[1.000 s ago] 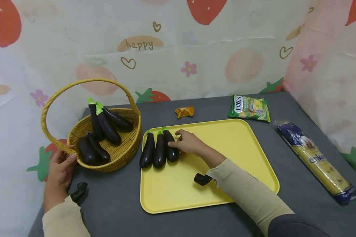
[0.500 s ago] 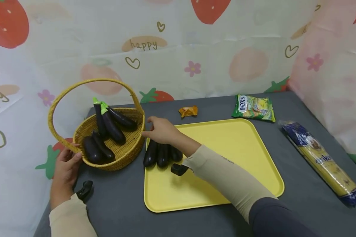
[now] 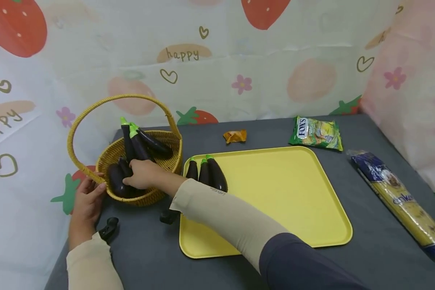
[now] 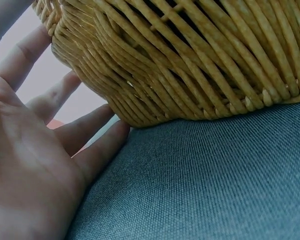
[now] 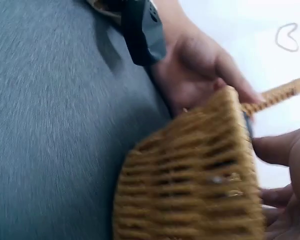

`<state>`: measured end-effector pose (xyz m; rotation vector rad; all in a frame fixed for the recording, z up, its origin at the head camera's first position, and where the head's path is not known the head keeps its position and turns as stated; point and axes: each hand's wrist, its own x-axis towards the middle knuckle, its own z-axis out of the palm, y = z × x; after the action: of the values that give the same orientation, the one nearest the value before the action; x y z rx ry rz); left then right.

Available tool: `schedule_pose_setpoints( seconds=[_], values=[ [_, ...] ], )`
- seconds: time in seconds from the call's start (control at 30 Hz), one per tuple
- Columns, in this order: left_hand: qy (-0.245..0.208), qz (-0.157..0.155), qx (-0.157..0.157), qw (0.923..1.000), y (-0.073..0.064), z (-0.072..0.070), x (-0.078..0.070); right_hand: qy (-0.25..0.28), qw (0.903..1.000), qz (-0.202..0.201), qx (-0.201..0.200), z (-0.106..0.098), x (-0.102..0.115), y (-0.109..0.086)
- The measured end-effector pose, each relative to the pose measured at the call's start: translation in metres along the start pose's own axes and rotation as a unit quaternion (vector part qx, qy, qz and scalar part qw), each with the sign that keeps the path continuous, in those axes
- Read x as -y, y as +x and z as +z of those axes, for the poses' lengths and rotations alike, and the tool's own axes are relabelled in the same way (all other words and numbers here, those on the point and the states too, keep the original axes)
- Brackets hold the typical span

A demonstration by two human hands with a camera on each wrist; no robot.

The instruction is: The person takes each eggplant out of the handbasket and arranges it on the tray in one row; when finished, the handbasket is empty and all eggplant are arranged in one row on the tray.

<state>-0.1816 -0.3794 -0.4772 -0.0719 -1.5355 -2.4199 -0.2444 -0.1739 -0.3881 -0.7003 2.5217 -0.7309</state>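
Observation:
A yellow wicker basket with a tall arched handle stands on the left, holding several dark eggplants. My left hand grips it near the foot of the handle, thumb at the rim. In the left wrist view its fingers reach along the basket's outer wall. My right hand is inside the basket, over the lower eggplants; I cannot tell whether it grips one, as its fingertips are largely hidden. Three eggplants with green stems lie at the yellow tray's left end, partly covered by the right sleeve.
The yellow tray lies on the grey table right of the basket. Behind it are a small orange wrapped snack and a green FOX'S candy bag. A long pasta packet lies at the right. A printed cloth hangs behind.
My right hand has left the eggplants on the tray, crossed left over the basket rim and come down among the eggplants inside. The left hand stays at the basket; the head view has shifted slightly.

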Motion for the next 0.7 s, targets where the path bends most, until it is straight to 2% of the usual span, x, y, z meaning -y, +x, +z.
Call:
schedule_pose_setpoints(
  seconds=[0.1,0.17,0.23,0.37,0.47,0.57,0.7],
  values=[
    [-0.005,0.007,0.011,0.9999,0.000,-0.001,0.000,0.002,0.9995,0.024,0.022,0.010,0.004,0.010],
    [-0.007,0.009,0.020,0.9997,0.000,-0.001,0.001,0.034,0.9982,0.032,0.038,0.013,0.002,0.013],
    [-0.008,0.007,0.021,0.9997,0.000,0.000,0.001,0.088,0.9940,0.033,0.055,0.015,-0.002,0.015],
    [-0.006,0.006,0.011,0.9999,-0.001,0.000,0.001,0.203,0.9752,0.024,0.085,0.015,-0.010,0.015],
    [-0.007,0.005,0.007,0.9999,-0.001,0.001,0.000,0.250,0.9638,0.015,0.091,0.014,-0.012,0.014],
    [-0.012,0.006,0.004,0.9999,0.000,0.001,0.000,0.263,0.9598,0.010,0.097,0.014,-0.011,0.014],
    [-0.012,0.004,0.001,0.9999,0.000,0.000,-0.001,0.254,0.9596,0.013,0.121,0.014,-0.010,0.016]
  ],
)
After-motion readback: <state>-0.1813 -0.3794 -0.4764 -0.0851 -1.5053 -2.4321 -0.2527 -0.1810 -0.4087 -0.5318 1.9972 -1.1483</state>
